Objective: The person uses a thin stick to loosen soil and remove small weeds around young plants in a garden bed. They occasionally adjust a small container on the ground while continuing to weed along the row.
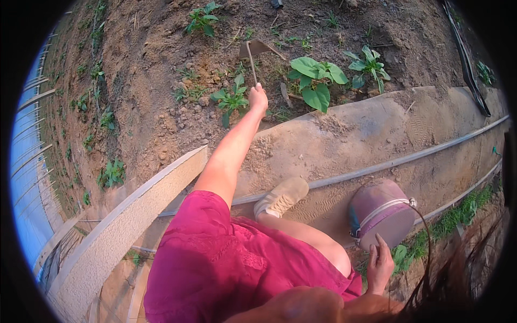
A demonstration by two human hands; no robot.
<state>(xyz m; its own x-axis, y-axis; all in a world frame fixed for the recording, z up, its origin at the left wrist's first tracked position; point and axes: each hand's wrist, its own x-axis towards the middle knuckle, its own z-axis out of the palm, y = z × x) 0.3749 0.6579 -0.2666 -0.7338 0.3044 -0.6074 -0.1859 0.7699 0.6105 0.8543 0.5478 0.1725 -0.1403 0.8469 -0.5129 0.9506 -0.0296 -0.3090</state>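
My left hand (258, 99) is stretched out over the soil, shut on the thin handle of a small hand hoe (254, 48). The broad metal blade lies just above the hand, close to the ground. A small leafy plant (231, 99) grows to the left of that hand, and a larger broad-leaved plant (317, 78) to its right. My right hand (379, 264) is at the lower right, its fingers partly bent and apart, holding nothing that shows. Close by it is a dusty pink bucket (373, 202) with a pale cord around it.
Dirt-covered sheeting (363, 125) borders the planted soil. A long pipe (363, 171) crosses it beside my shoe (282, 196). A pale, rough curved board or beam (121, 226) rises at the left. A dark strip (466, 64) lies at the upper right, and more plants (111, 173) stand at the left.
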